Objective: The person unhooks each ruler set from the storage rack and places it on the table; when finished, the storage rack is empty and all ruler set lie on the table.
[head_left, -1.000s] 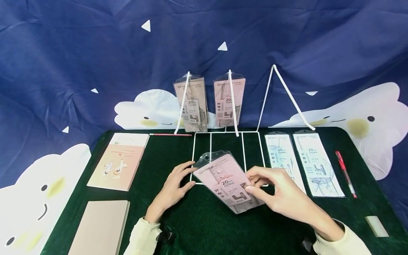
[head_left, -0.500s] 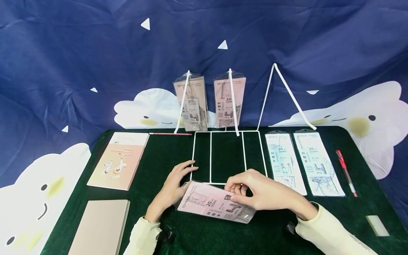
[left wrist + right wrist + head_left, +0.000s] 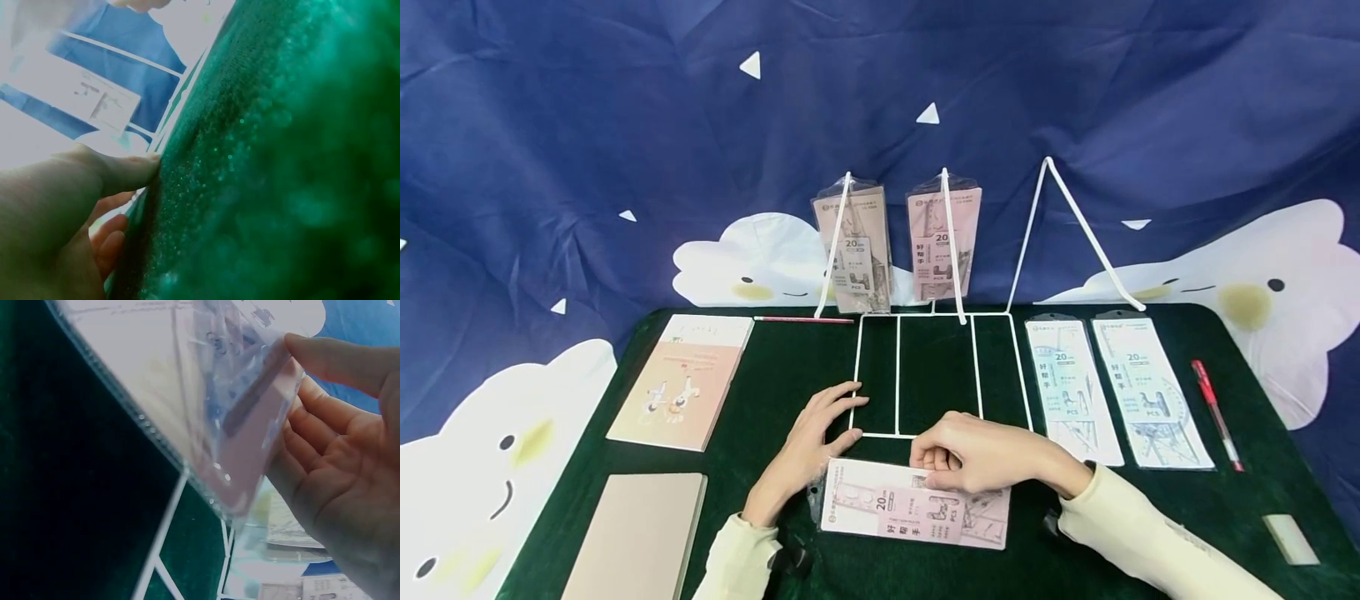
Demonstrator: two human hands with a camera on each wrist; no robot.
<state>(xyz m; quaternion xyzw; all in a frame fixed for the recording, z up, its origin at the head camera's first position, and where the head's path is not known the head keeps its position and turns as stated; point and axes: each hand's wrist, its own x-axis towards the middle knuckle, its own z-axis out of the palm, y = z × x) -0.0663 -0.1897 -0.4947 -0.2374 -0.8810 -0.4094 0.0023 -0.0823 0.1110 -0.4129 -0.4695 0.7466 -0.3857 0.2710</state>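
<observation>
Right hand (image 3: 981,454): its fingers (image 3: 337,359) pinch one long edge of the pink ruler pack (image 3: 917,517), a little toward the right end from the edge's middle. The pack sits below these fingers, turned sideways, printed face to the head camera, with the clear holed end toward the left wrist. Whether its lower edge touches the bench (image 3: 775,375) cannot be told.

Left hand (image 3: 808,437): fingers spread, holding nothing, at the near left corner of the white wire rack (image 3: 897,375). The pack's holed end lies just beside this hand.

The pack is on the near side of the rack. From the rack's hooks hang a brown pack (image 3: 872,217) and a second pink pack (image 3: 966,212). Two blue packs (image 3: 1078,408) lie on the bench to the right of the rack, with a red pen (image 3: 1213,408) beyond them.
</observation>
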